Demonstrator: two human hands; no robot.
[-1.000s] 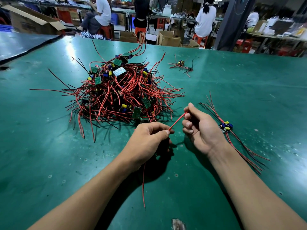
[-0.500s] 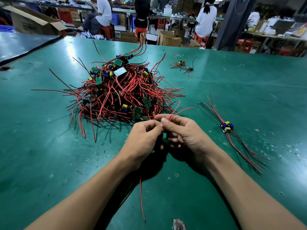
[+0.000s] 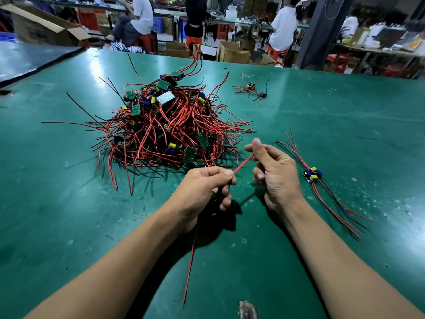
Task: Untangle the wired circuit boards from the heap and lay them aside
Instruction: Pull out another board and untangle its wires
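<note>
Right hand (image 3: 273, 171) pulled away, wire (image 3: 243, 163) reaching left hand (image 3: 202, 187)

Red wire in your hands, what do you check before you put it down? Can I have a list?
1. Left hand grips the red wire: ok.
2. Right hand pinches its far end: ok.
3. Stretched wire apart from the heap: ok.
4. Circuit board on this wire in sight: cannot tell, curled fingers may hide it.
5. Laid-aside board on the right marks a spot: ok.
</note>
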